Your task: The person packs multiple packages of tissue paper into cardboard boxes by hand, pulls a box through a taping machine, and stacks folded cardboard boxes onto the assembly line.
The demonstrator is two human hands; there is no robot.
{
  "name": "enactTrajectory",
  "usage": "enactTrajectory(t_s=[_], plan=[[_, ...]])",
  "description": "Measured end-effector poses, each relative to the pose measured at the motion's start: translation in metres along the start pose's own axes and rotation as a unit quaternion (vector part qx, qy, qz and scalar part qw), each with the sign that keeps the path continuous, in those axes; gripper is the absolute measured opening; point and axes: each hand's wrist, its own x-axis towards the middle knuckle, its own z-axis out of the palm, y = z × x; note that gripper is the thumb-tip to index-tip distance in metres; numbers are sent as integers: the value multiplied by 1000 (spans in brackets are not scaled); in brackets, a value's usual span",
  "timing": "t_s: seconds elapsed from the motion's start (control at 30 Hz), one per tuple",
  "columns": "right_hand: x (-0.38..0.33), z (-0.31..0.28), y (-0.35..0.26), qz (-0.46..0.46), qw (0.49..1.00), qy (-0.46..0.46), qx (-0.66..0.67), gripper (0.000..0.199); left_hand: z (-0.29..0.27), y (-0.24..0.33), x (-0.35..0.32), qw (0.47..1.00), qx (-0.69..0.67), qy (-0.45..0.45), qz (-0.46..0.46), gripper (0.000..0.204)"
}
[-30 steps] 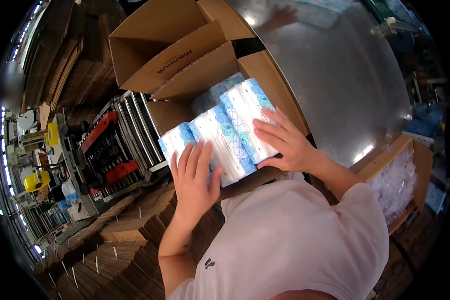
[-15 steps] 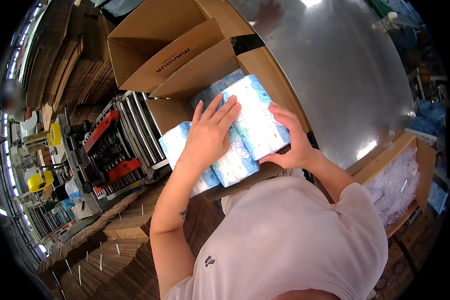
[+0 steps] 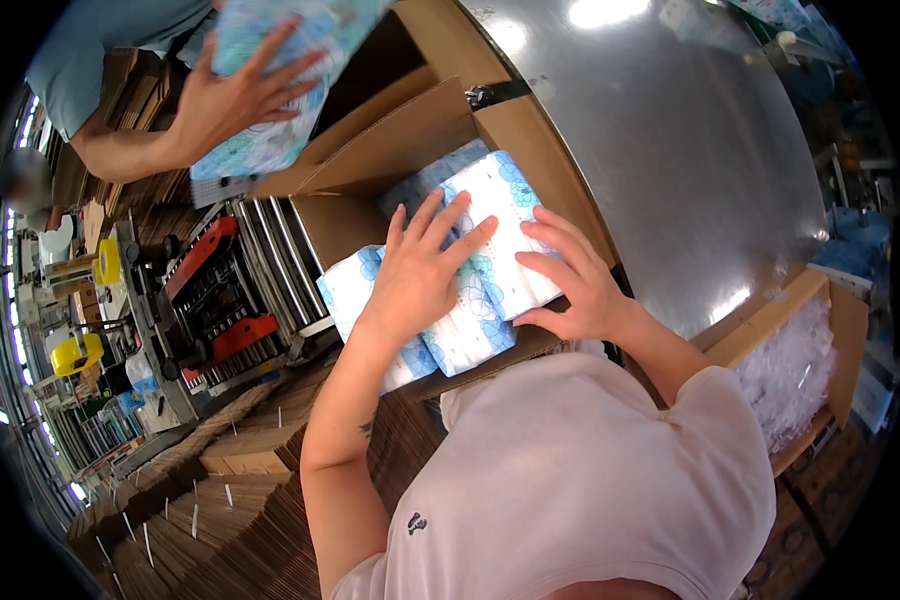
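Fingers of the left hand [image 3: 420, 275] now spread flat across the soft white-and-blue patterned packs [image 3: 470, 270], having slid up from their near end; right hand [image 3: 570, 280] presses alongside, splayed. Beyond the fingertips, a co-worker's hand [image 3: 230, 100] has arrived over the cardboard box [image 3: 400, 150], gripping another crinkly pack [image 3: 280, 70]

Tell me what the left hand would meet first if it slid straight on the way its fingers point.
The left hand lies flat on the blue-and-white soft packs; straight on it likely meets the open cardboard box's inner flap, though depth is unclear.
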Motion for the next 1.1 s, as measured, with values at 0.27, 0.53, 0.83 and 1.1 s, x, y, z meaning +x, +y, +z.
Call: enactTrajectory(t_s=[0.27, 0.53, 0.83, 1.1], plan=[[11, -8, -34, -68, 965, -174, -184, 75, -5, 4, -12, 999, 11, 5, -31, 64], [32, -6, -30, -89, 950, -228, -196, 88, -9, 50, -112, 987, 17, -62, -145, 98], [189, 30, 74, 32, 911, -367, -185, 69, -4, -134, 1, 975, -135, -24, -177, 67], [158, 96, 132, -56, 971, -22, -233, 44, 106, -154, 40, 910, 70, 285, -294, 45]])
